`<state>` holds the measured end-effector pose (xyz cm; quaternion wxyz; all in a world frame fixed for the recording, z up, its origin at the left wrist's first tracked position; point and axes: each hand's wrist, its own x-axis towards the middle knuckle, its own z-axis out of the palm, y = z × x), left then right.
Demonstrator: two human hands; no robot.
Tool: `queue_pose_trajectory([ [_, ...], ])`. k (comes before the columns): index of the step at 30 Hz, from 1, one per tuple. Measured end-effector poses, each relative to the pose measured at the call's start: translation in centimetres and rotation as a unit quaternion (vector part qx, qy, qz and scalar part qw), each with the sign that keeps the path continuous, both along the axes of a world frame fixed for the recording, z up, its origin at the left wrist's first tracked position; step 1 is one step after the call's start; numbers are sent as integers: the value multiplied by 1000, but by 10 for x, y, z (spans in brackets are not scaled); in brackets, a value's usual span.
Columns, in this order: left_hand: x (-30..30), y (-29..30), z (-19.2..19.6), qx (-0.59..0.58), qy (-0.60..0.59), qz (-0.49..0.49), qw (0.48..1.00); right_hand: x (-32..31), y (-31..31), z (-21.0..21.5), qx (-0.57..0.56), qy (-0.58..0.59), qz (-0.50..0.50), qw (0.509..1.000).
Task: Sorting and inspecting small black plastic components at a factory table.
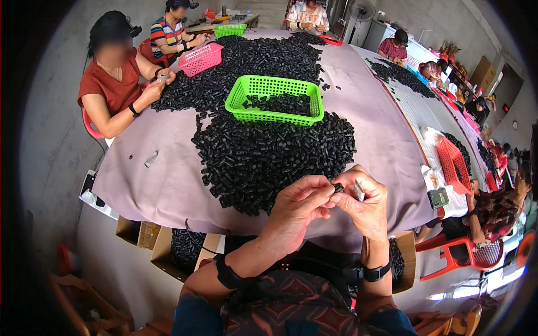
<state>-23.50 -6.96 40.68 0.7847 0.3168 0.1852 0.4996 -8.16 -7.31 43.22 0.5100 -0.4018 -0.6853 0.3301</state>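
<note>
We hold a small black part [338, 188] just near of the black heap [269, 151], pinched between left hand [300, 207] fingertips and right hand [364, 204]; the right also clasps a thin pale tool [358, 191]; seemingly mid-fitting; next calls for steady alignment.

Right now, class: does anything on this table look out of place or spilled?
One small pale grey piece lies alone on the mauve tablecloth, left of the heap of black parts. A few black parts are scattered beside the green basket.
</note>
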Motion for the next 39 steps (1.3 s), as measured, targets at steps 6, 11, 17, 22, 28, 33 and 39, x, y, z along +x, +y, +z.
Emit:
queue_pose_trajectory([
  [6,-1,-2,4,-9,-17,-9,1000,-4,1,-4,-16,144,46,988],
  [11,0,-3,2,-12,-9,-6,1000,-1,1,-7,-10,89,-17,996],
  [17,-1,-4,5,-20,-15,0,1000,-14,-4,-2,-12,159,10,987],
  [22,0,-6,6,-32,-20,-2,999,-9,-2,-5,8,117,-6,993],
  [28,1,-2,0,-31,-21,-22,999,-10,-3,-3,-35,123,-52,990],
  [33,3,-3,1,-33,14,-9,999,-6,-2,-7,-43,103,-92,989],
  [39,3,-4,2,15,75,12,997,-7,-1,-6,-45,85,-119,988],
])
